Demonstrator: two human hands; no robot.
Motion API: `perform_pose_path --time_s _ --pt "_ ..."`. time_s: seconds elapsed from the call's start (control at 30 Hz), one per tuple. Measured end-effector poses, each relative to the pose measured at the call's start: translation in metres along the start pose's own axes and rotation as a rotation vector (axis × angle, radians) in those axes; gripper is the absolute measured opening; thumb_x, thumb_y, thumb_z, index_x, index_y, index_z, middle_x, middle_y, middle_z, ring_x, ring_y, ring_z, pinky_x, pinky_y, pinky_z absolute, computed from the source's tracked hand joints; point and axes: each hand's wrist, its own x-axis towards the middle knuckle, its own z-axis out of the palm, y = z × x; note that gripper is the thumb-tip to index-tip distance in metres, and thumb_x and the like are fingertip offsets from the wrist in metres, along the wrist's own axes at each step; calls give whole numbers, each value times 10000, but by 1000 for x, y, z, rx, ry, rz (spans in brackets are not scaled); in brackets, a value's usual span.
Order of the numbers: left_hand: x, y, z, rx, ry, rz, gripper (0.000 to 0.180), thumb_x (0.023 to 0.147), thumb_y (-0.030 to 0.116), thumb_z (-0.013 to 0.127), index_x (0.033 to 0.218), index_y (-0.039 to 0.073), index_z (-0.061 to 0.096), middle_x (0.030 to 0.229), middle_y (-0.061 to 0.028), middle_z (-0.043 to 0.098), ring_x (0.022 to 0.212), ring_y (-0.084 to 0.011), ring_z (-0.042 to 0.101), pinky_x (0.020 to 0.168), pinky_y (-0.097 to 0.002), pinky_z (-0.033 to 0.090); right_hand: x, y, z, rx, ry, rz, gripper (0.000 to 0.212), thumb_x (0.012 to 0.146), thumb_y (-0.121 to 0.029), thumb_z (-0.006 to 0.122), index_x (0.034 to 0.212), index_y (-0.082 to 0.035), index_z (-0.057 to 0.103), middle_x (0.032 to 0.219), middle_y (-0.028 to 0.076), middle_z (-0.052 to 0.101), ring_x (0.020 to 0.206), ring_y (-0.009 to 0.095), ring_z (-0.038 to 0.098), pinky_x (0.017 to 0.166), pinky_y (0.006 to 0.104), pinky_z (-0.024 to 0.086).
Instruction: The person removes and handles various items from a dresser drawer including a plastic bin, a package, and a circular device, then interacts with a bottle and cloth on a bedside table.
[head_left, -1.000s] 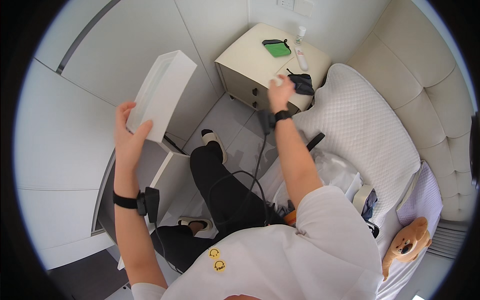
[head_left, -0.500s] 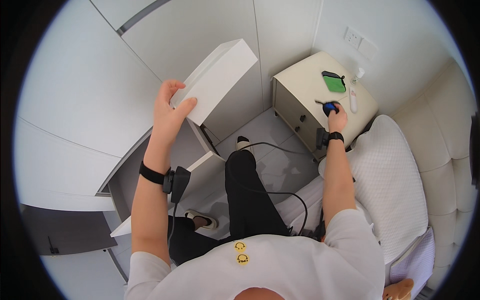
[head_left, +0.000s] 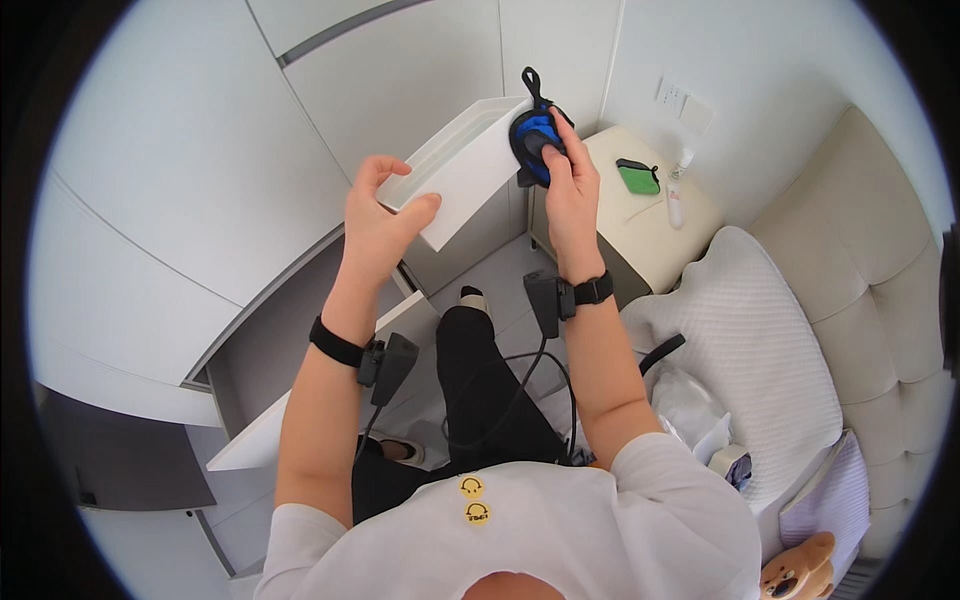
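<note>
A white open-topped box [head_left: 470, 175] is tilted in the air in front of me. My left hand [head_left: 378, 225] grips its near left end, thumb on the side and fingers over the rim. At the box's far right end, my right hand [head_left: 573, 205] pinches a blue and black rounded soft item [head_left: 535, 140] with a black loop. This item overlaps the box's end in view; whether they touch I cannot tell. The inside of the box is mostly hidden.
An open drawer [head_left: 270, 350] juts out below my left forearm. The cream nightstand [head_left: 650, 235] carries a green pouch [head_left: 638, 177] and a white tube [head_left: 675, 205]. A white pillow [head_left: 765, 370] lies at right, by the padded headboard [head_left: 860, 250]. A cable [head_left: 510, 400] hangs between my arms.
My right hand has lifted the blue and black item off the nightstand and carried it left to the box's far end. The box has shifted slightly, still in my left hand.
</note>
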Motion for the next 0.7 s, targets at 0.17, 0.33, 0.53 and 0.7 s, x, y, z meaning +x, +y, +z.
perform_pose_path --time_s 0.17,0.33,0.53,0.7 --pt "-23 21 -13 66 -16 9 434 665 99 704 1039 36 494 952 -105 588 763 -130 578 647 -262 472 -16 -17 13 -232 49 -13 365 943 -223 558 1262 -49 573 1011 88 528 954 180 527 866 282 417" --pt "-43 37 -19 207 -10 37 473 599 145 727 1003 48 501 910 -129 591 748 -198 594 655 -296 483 -20 -22 29 -183 205 8 401 911 -217 621 1259 -28 558 1088 117 556 978 182 551 851 308 455" --pt "-56 31 -30 376 55 119 497 561 184 733 990 77 507 984 -148 558 979 -311 533 832 -393 442 -38 -32 50 169 146 276 528 904 -242 639 1321 20 448 1122 102 594 967 146 569 831 265 466" --pt "-62 27 -34 499 127 145 471 585 198 716 994 94 508 1018 -140 548 1016 -322 483 892 -415 392 -54 -34 66 153 84 415 636 880 -264 669 1340 68 381 1102 100 594 957 140 569 793 247 462"
